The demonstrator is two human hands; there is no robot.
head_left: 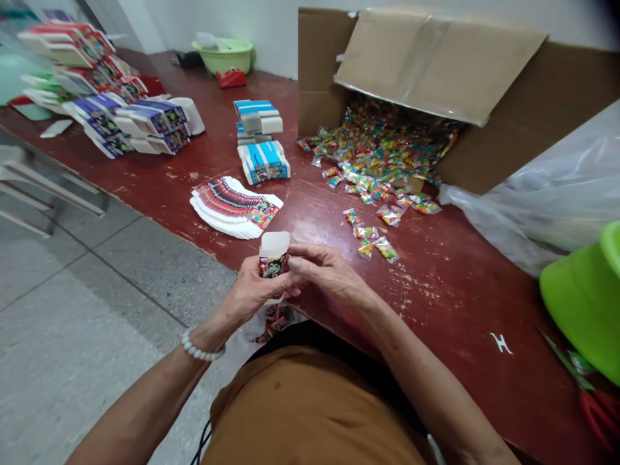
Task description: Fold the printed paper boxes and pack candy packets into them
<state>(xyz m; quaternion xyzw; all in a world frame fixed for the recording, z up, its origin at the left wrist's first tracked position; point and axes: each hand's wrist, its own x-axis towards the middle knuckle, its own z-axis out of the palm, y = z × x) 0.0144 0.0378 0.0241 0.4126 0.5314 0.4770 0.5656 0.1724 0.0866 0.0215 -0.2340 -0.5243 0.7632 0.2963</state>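
Observation:
A small printed candy box (272, 266) with a white flap standing up at its top is held over the table's front edge. My left hand (254, 287) wraps around it from the left, thumb across its front. From the right, my right hand (317, 268) has its fingers closed at the box's side; whether they also pinch a candy packet is hidden. Just beyond the hands lies a fanned stack of flat red and white boxes (235, 208). Several clear packets of coloured candy (365, 232) are scattered to the right.
A large open carton (440, 64) spills candy packets across the red table (436, 284). Bundled blue boxes (264, 161) and purple boxes (150, 123) stand at the back left. On the right are a green tub (586, 297) and red-handled scissors (598, 410). Finished-looking printed items (276, 323) show below the table edge.

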